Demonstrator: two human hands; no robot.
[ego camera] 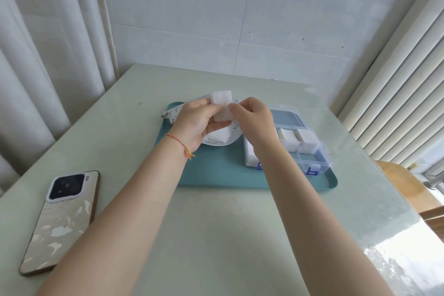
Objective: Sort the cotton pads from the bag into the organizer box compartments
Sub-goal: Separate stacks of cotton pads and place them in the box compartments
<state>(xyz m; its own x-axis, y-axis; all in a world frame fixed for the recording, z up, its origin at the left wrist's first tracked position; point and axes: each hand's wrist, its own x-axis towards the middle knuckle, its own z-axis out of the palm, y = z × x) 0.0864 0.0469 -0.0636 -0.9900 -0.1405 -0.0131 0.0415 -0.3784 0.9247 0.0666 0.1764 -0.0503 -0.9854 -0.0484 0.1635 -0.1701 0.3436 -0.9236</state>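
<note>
Both hands meet above the far side of the teal tray [216,175], holding a small stack of cotton pads [222,106] between them: the left hand [195,122] pinches its left edge with thumb and curled fingers, and the right hand [254,115] pinches its right edge with fingertips. The stack stands nearly upright, its long axis running from 12 to 6 o'clock, one flat face turned toward the camera and its top edge pointing at 12. Directly beneath, at 6 o'clock from the stack, lies the opened bag [216,138] with more pads showing in its mouth. The organizer box [300,149] sits at about 4 o'clock from the stack, just beside the bag; the right hand is the nearer one to it. Several far compartments already hold pads, while the near right ones look unfilled. To go in, I judge the stack must travel toward 4 o'clock.
</note>
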